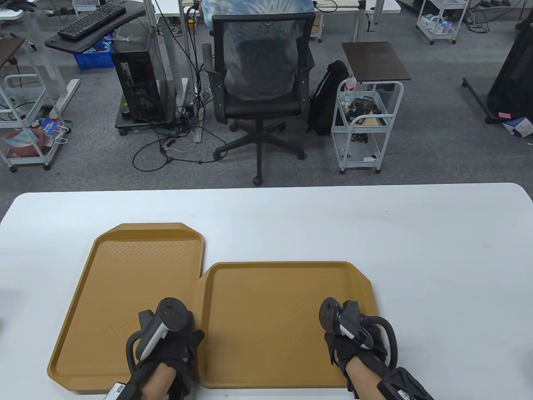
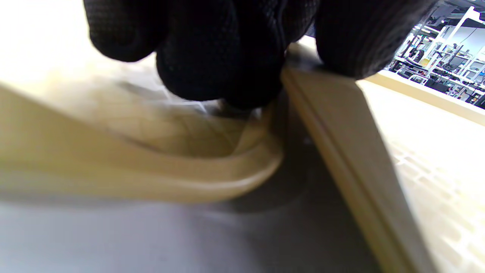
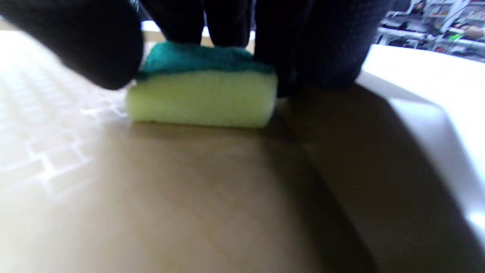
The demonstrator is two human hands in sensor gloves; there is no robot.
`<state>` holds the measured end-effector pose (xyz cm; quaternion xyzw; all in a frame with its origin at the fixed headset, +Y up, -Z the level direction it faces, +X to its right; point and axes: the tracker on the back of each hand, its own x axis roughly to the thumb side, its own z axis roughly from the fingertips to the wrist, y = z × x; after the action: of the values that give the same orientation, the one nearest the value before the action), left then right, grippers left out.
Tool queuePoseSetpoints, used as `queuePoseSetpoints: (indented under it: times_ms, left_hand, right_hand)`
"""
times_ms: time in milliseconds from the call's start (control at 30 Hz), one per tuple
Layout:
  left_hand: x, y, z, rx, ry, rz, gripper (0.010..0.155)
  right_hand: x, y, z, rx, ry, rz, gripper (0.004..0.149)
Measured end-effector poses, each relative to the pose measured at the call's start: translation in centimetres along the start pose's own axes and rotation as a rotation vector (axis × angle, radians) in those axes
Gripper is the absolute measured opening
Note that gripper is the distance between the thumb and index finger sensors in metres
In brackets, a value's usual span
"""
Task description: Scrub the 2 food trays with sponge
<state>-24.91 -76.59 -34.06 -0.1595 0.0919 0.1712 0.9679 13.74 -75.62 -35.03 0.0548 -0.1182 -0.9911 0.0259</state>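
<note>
Fingers [image 3: 212,22] of my right hand [image 1: 354,337] pinch sponge [image 3: 202,94] at right tray's [image 1: 266,316] 4 o'clock corner; left fingers [image 2: 216,57] pinch the adjoining tray rims; next, scrub toward 10 o'clock.

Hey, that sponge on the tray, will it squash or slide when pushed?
The sponge looks like soft yellow foam under a green pad, so it would probably squash. It's likely light. Lying flat on the tray under the right hand, it should slide, not roll.

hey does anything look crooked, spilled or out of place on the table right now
No spill or damage shows. The left tray sits skewed and turned lengthwise, unlike the right tray, their edges meeting by the left hand. The right hand presses a sponge flat onto the right tray.
</note>
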Motion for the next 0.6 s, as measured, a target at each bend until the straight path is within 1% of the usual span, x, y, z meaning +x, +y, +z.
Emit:
queuePoseSetpoints:
  times_ms: [133,233,333,500,600]
  left_hand:
    - [0.1,0.0,0.0,0.002,-0.001,-0.005,0.070]
    - [0.1,-0.1,0.0,0.003,-0.003,-0.016,0.070]
    - [0.3,-0.1,0.0,0.003,-0.008,-0.037,0.071]
    - [0.6,-0.3,0.0,-0.017,-0.015,-0.087,0.074]
    - [0.5,-0.4,0.0,-0.022,-0.012,-0.068,0.078]
  right_hand:
    - [0.7,0.3,-0.1,-0.028,0.018,0.052,0.074]
    - [0.2,0.0,0.1,-0.041,0.008,-0.001,0.073]
    - [-1.5,-1.0,1.0,-0.059,-0.005,-0.101,0.070]
    - [-5.1,-2.2,3.2,-0.127,-0.053,-0.180,0.069]
    - [-7.5,-3.0,5.1,-0.225,-0.050,-0.152,0.069]
